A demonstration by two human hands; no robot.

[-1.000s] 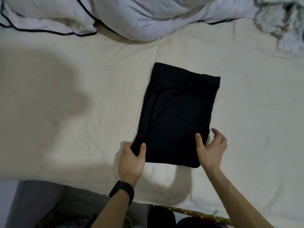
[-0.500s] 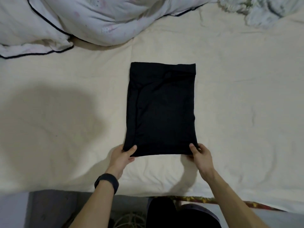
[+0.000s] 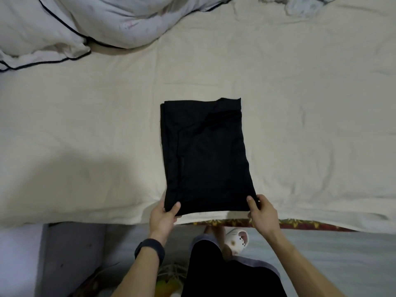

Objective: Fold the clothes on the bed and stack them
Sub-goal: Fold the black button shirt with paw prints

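Pinching the near corners of the folded black garment [image 3: 205, 159], the left hand [image 3: 164, 217] and right hand [image 3: 262, 213] are pulling it, squared up since a second ago, to the bed's [image 3: 85, 146] near edge; likely readying another fold or a lift to stack

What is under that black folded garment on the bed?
The black folded garment lies on the cream sheet, which shows all round it. The left hand and right hand pinch its near corners, thumbs on top. Anything beneath its middle is covered.
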